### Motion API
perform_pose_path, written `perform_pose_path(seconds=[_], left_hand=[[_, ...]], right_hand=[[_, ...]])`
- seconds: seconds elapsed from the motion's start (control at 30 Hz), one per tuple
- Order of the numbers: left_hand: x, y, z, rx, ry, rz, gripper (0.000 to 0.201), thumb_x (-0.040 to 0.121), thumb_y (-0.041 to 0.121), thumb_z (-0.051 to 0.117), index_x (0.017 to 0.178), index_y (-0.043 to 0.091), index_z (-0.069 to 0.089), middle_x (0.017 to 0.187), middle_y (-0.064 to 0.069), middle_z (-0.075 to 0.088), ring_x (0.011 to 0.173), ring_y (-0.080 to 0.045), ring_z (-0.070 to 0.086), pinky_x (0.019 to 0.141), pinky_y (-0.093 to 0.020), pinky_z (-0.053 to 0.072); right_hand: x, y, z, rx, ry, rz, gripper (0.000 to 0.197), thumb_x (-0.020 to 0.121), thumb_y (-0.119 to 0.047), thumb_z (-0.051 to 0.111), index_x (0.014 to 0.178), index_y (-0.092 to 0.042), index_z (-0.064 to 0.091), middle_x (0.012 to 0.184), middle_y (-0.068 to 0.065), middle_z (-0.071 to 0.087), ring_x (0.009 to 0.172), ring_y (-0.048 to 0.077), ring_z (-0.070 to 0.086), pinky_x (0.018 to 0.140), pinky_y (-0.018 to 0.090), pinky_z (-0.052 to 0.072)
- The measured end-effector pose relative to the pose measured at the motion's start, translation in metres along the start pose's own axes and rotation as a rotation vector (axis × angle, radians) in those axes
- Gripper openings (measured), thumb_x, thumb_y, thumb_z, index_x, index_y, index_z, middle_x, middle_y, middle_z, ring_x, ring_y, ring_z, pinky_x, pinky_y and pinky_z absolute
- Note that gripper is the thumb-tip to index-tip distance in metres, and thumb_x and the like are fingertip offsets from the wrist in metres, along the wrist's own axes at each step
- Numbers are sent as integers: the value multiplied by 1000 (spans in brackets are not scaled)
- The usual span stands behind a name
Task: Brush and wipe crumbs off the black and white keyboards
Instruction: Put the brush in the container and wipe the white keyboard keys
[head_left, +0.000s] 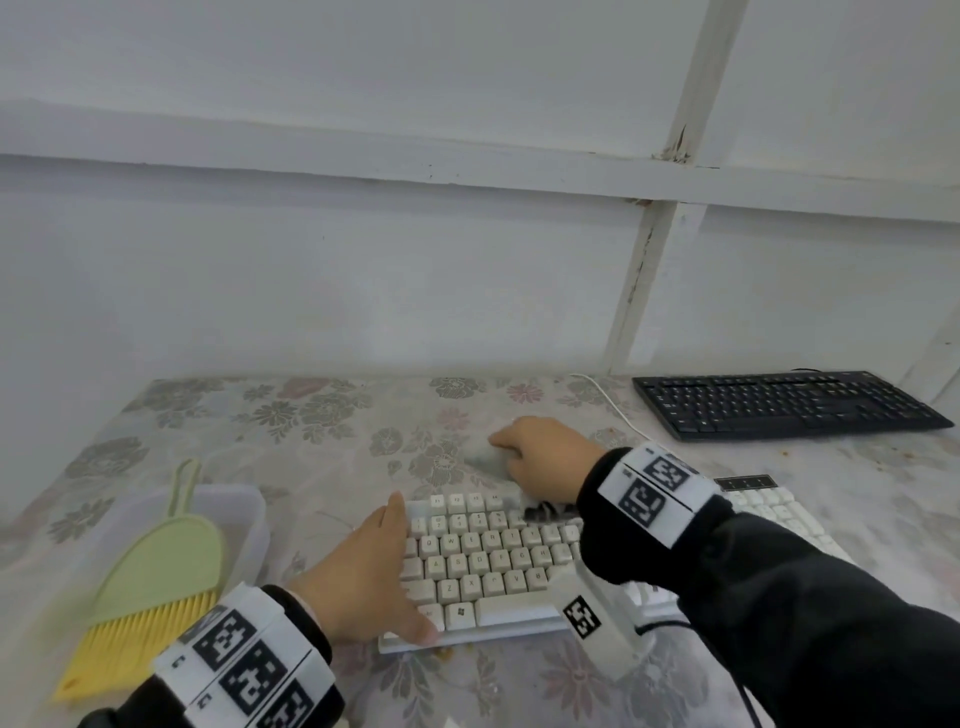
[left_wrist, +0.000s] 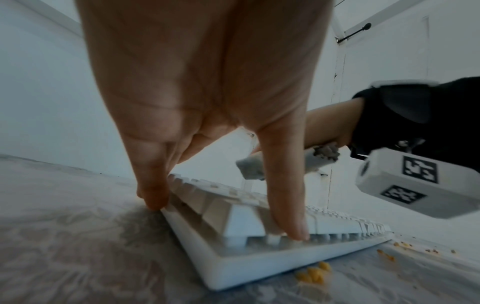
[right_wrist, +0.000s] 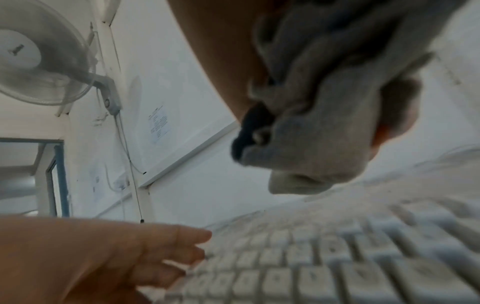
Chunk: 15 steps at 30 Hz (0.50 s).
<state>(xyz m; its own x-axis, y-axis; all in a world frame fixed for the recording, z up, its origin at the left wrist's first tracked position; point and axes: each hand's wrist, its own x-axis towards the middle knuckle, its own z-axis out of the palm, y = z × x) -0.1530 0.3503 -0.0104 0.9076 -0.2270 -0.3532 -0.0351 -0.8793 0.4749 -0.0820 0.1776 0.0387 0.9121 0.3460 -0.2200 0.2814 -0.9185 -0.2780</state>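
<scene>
A white keyboard (head_left: 493, 561) lies in the middle of the flowered table. My left hand (head_left: 379, 561) braces its left end: straight fingers (left_wrist: 153, 191) run down the side edge and the thumb (left_wrist: 291, 216) presses the front corner keys. My right hand (head_left: 540, 457) grips a bunched grey cloth (head_left: 485, 460) at the keyboard's top row; the cloth (right_wrist: 319, 127) hangs just above the keys. Yellow crumbs (left_wrist: 314, 274) lie on the table by the front edge. The black keyboard (head_left: 779, 402) sits at the back right, untouched.
A green hand brush (head_left: 150, 571) with yellow bristles rests across a translucent tray (head_left: 244, 509) at the left. A white cable (head_left: 608, 400) runs back to the wall. The white wall stands close behind the table; a fan (right_wrist: 39, 57) hangs on it.
</scene>
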Motion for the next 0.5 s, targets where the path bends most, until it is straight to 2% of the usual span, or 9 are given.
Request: perform_pose_path(seconds=[0.07,0.2,0.27,0.33,0.43,0.47,0.5], left_hand=[[1,-2,-1,-10,-3,12,125,69,38,77,146,7,-17,154,1,10,138,-13,19,108,-18,20],[2,-6,-1,-26,4,28,123,67,35,78,147,7,-11,153,1,13,139,-14,20,109,-19,19],[3,-7,0,-33,20,40,112,64,32,80,145,9,6,144,2,26,130,-13,31,105,-19,27],[5,-8,1,-52,45,69,99,60,29,81,137,15,20,130,5,36,116,-10,40,93,-17,35],[5,-10,3,-57,60,78,93,58,27,82,132,17,25,122,7,39,107,-9,43,79,-12,35],[5,-10,3,-52,62,78,92,59,27,82,131,18,25,120,7,40,105,-8,43,74,-11,36],[5,-11,3,-49,63,79,91,59,27,82,130,18,25,118,8,40,103,-7,43,69,-9,36]], right_hand=[[9,-15,-4,66,-48,-41,36,98,-23,39,123,-5,58,124,12,60,108,27,58,93,36,47],[40,-40,6,15,-151,-109,34,98,-23,43,125,-10,58,129,9,56,116,27,54,99,37,44],[58,-49,18,-79,-219,-127,30,98,-16,46,122,-6,61,123,11,61,109,28,57,93,37,47],[69,-54,29,-190,-279,-140,28,98,-12,45,116,1,63,105,13,62,93,27,57,77,33,45],[74,-61,38,-265,-289,-151,25,98,-12,44,90,0,64,80,9,57,71,22,47,60,29,39],[72,-62,39,-285,-287,-154,25,98,-12,43,89,-1,64,82,10,60,70,22,46,60,30,41],[71,-61,39,-305,-281,-159,26,98,-12,43,98,-1,66,93,12,65,75,22,48,67,32,45]])
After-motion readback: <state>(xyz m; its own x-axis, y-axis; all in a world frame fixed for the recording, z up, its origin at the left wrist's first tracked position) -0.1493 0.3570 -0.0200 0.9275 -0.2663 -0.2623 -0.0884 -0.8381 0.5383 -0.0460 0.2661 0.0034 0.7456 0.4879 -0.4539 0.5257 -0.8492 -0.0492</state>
